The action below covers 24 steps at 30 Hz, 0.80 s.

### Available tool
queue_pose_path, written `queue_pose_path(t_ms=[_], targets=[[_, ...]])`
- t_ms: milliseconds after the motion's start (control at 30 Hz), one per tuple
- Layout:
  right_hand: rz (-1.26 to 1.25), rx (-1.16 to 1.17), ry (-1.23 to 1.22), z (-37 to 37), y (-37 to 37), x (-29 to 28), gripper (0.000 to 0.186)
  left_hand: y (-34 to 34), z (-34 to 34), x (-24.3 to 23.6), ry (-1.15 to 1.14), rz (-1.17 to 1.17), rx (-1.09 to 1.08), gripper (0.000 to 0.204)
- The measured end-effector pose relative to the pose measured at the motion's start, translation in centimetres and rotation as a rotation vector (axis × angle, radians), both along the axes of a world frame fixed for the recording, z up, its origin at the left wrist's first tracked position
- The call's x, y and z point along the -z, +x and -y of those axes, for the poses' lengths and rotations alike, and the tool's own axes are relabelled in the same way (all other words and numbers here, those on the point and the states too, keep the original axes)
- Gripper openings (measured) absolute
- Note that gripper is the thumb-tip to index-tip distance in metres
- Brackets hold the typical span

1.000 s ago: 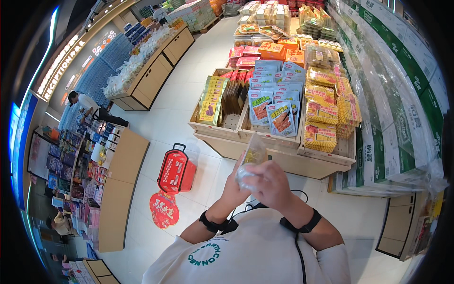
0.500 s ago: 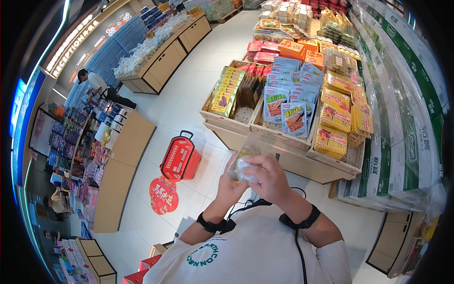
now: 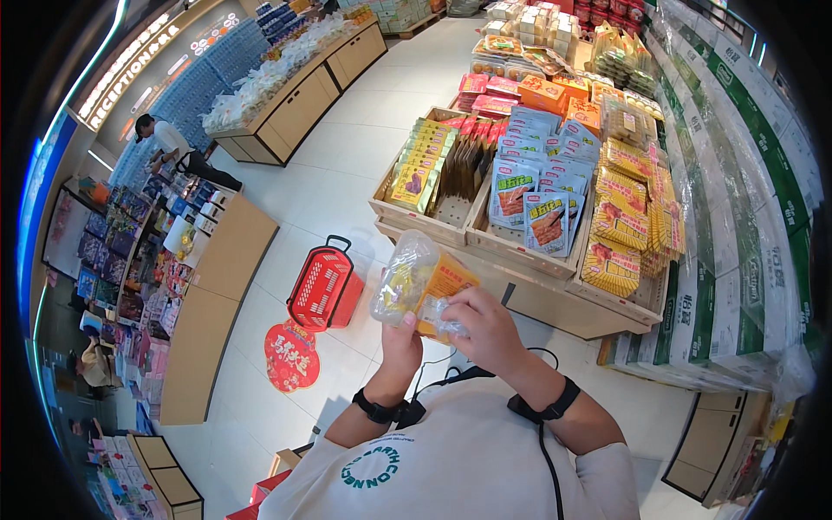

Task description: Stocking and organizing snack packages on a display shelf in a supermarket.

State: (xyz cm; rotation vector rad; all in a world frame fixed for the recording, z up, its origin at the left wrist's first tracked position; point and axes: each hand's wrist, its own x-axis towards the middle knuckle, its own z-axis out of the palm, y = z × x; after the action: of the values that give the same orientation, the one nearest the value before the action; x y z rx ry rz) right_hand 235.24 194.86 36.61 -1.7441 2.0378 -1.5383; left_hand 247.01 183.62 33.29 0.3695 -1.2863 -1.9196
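A clear plastic tub (image 3: 407,269) with an orange label on one side is tilted between my hands, some pale and yellowish contents showing through its wall. My left hand (image 3: 401,347) grips it from below, thumb against its near side. At the tub's near right end, my right hand (image 3: 487,328) is closed on a crumpled bit of clear plastic (image 3: 451,319). Whether that plastic is joined to the tub cannot be made out. Both hands are in front of my chest, short of the wooden display bins (image 3: 520,246).
Blue snack packets (image 3: 546,221), yellow packets (image 3: 617,221) and a row of gold packets (image 3: 425,165) fill the bins. A red shopping basket (image 3: 325,286) stands on the floor at left. Wrapped cartons (image 3: 737,217) rise at right. A person (image 3: 178,152) bends over a far-left counter.
The tub has swung to the left and turned, so its orange label now shows. My left hand has moved lower, and my right hand has shifted slightly down, still closed on the crumpled plastic.
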Motion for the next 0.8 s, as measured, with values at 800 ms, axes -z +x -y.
queue_pose_path(t_ms=[800], targets=[[-0.411, 0.061, 0.136, 4.7, 1.0, -3.4, 0.02, 2.7, 8.2, 0.9, 0.258, 0.201, 0.297, 0.046]])
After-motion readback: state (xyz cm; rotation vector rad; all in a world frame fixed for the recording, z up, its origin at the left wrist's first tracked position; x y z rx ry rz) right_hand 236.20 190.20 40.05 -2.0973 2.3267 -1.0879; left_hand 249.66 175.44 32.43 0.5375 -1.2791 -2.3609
